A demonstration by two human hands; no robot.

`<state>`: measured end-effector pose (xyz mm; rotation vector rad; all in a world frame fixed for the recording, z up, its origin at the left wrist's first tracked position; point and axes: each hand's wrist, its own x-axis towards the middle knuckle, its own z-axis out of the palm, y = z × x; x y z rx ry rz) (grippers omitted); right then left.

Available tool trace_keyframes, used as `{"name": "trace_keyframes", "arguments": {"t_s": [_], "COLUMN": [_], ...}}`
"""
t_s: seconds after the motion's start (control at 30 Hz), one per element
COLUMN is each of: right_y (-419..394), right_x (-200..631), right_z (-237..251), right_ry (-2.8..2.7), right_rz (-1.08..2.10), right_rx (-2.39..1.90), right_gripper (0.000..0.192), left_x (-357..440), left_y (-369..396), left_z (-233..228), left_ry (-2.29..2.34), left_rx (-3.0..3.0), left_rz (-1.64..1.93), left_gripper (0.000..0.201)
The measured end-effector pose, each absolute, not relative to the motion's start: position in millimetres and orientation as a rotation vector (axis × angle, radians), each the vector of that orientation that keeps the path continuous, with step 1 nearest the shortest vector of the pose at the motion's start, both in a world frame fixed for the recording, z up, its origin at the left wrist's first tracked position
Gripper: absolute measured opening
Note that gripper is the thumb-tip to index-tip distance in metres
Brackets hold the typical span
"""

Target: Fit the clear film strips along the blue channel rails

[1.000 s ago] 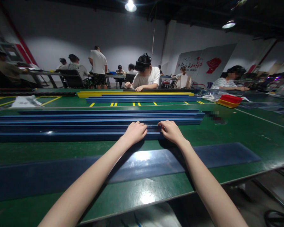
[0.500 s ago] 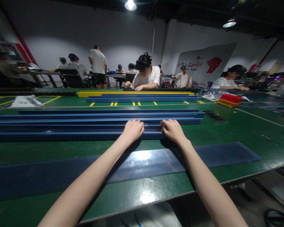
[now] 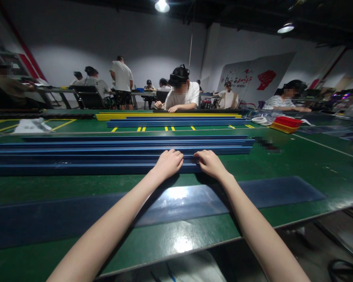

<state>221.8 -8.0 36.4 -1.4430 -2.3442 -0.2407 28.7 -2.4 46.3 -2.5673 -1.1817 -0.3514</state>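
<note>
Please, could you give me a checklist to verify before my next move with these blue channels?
1. Left hand at the nearest blue channel: ok, fingers curled over it.
2. Right hand near that channel's right end: ok.
3. Firmness of each grip: cannot tell, the fingertips are partly hidden.
4. Channel's left end in view: not ok, it runs out of the picture.
5. Bluish sheet lying flat: ok, on the near side of the channel, under the forearms.
6. Red container away from both hands: ok, far off to the right.
</note>
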Motion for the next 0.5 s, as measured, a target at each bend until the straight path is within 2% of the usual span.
{"name": "trace_keyframes", "arguments": {"t_s": [0.5], "right_y": [-7.3], "right_x": [227.9], "right_z": [39.2], "right_ry": [-2.287], "right_rz": [-0.357], "right_rx": [-1.534], "right_gripper": [0.026], "left_x": [27.7], "left_y": [-2.0], "left_z": [47.1], "left_ry": [-1.271], "left_rx": [-2.525], "left_rz": [-0.306], "left_gripper": [0.026]}}
